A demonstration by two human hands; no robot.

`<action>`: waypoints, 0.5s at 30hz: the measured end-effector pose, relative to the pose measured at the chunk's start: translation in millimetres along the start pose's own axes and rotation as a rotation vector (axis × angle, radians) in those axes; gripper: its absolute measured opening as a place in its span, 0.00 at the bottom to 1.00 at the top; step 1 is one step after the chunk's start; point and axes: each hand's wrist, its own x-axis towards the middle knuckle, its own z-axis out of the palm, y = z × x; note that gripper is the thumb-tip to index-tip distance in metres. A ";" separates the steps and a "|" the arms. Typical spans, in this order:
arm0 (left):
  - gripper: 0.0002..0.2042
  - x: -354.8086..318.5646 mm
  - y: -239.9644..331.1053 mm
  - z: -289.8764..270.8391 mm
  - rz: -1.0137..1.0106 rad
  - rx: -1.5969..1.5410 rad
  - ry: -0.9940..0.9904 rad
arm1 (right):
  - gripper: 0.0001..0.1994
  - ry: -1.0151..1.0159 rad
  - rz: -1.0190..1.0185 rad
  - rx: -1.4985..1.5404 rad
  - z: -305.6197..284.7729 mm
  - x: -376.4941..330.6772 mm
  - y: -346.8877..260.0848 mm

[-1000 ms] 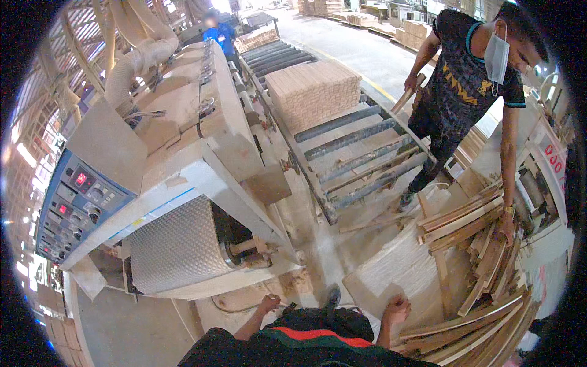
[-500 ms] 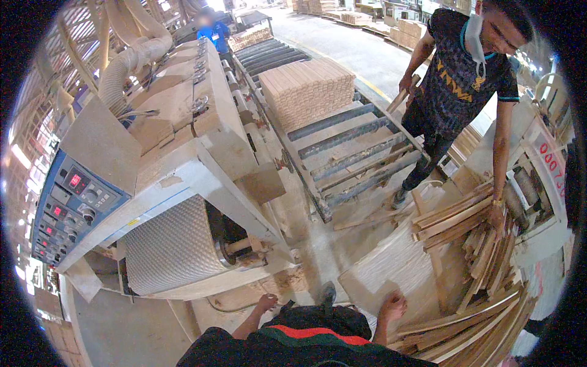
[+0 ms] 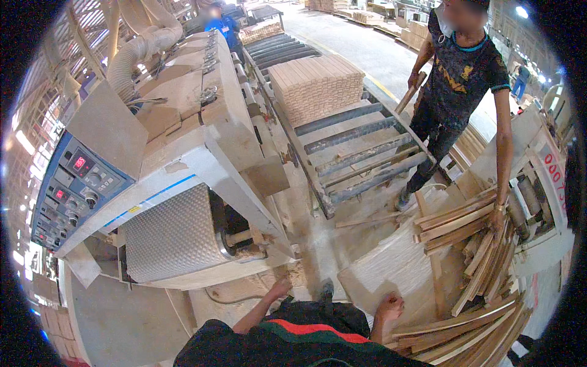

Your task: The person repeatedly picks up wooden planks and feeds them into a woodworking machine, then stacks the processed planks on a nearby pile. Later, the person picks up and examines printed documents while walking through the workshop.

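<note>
My left hand point(image 3: 280, 287) is held in front of my waist with its fingers curled in, and nothing shows in it. It is nearest to the front of the machine with a textured grey conveyor belt point(image 3: 174, 235). On the other side of my body, my right hand point(image 3: 390, 305) is loosely closed, with no object visible in it. A pale flat board point(image 3: 385, 260) lies on the floor beyond my right hand. Just right of that hand, a heap of long wooden strips point(image 3: 458, 333) fans out. Neither hand touches the machine or the wood.
A co-worker point(image 3: 461, 67) at right rests one hand on a pile of wooden strips point(image 3: 458, 226) and grips a wooden bar with the other. Ahead, a roller conveyor point(image 3: 348, 137) carries a stacked block of strips point(image 3: 318, 85). A blue control panel point(image 3: 76, 189) stands left. Another person point(image 3: 223, 27) is far back.
My left hand has moved slightly right and forward, and my right hand stays about where it was. The co-worker's head and torso have shifted left and more upright; that hand remains on the pile.
</note>
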 end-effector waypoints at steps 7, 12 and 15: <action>0.20 -19.5 -100.0 8.9 -0.366 -0.419 -0.036 | 0.15 0.020 0.003 0.056 -1.7 1.7 -7.4; 0.12 -40.1 -103.7 11.5 -0.507 -0.620 0.019 | 0.15 -0.070 0.016 0.023 -24.0 11.1 -15.2; 0.12 -44.2 -122.5 6.2 -0.128 -0.127 -0.005 | 0.15 -0.054 -0.027 0.079 -11.3 4.5 -15.0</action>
